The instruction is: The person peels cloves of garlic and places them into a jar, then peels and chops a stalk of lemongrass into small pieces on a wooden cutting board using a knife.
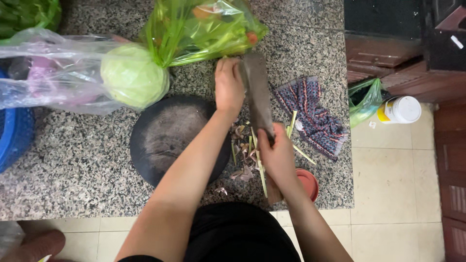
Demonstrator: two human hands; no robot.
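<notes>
And there was the cleaver (257,92), blade flat and pointing away across the speckled granite tabletop (73,165), just right of the round dark chopping board (167,136). The right hand (277,154) was clenched around the handle at the near end, a firm, full grip. The left hand (228,86) lay at the far end beside the blade, fingers curled down onto something small on the stone; what it pinned was hidden under the palm, so I could not tell.

By my judgement, doing this well meant keeping those left fingertips tucked back from the edge and the blade low and steady, with short controlled strokes.

Pale green stalk trimmings and papery peels (247,155) littered the tabletop between the two hands. A cabbage (132,75) in a clear bag sat far left, a green bag of vegetables (204,26) beyond it, a patterned cloth (313,114) to the right, and a small reddish bowl (308,183) at the near edge.
</notes>
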